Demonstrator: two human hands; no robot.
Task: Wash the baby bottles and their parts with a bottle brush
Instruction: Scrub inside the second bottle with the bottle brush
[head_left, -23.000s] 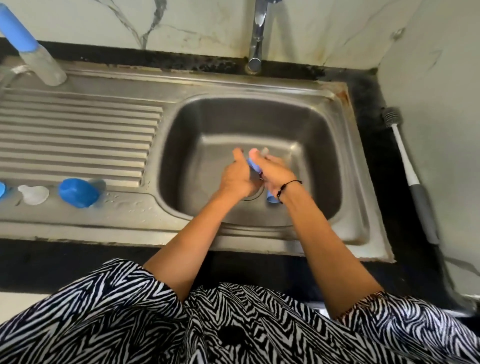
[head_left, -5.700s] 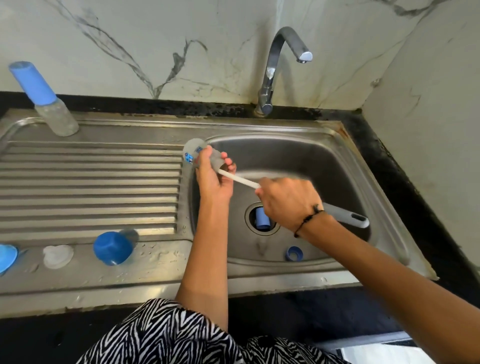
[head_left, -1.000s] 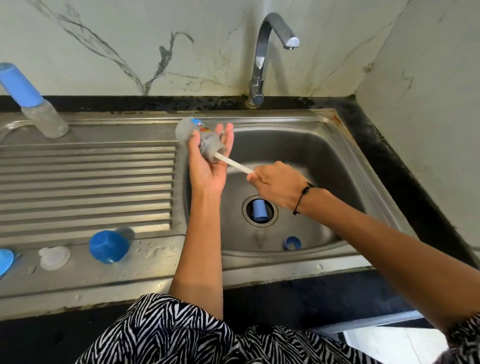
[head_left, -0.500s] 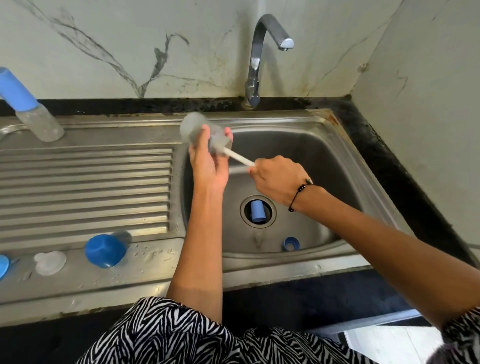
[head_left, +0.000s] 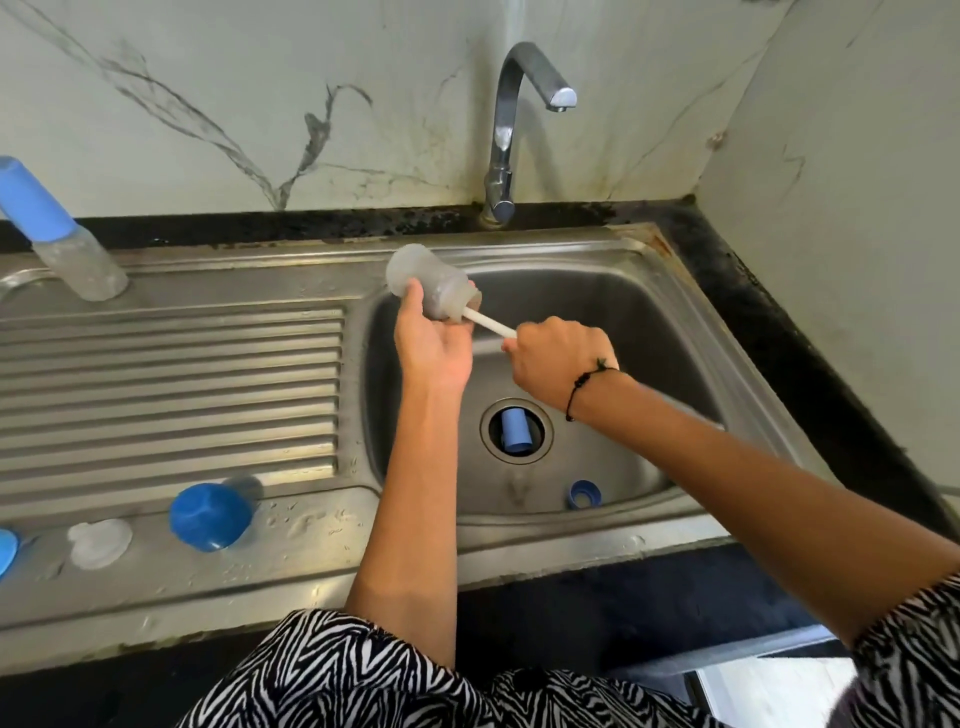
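Observation:
My left hand (head_left: 434, 345) grips a clear baby bottle (head_left: 428, 283), tilted with its mouth toward the lower right, over the left rim of the sink basin (head_left: 670, 332). My right hand (head_left: 558, 358) grips the white handle of the bottle brush (head_left: 488, 323); the brush head is inside the bottle. A blue cap (head_left: 515, 431) lies in the drain and a blue screw ring (head_left: 585, 494) lies on the basin floor near the front wall.
On the draining board (head_left: 171, 384) stand a blue cup-shaped cap (head_left: 208, 515), a clear teat (head_left: 98, 543) and a blue piece (head_left: 6, 551) at the left edge. A second bottle with a blue cap (head_left: 57, 234) stands at back left. The tap (head_left: 511, 130) is off.
The bottle has turned in my left hand and shifted slightly while the brush slid in and out. The camera view moved a little. The parts in the basin stayed put.

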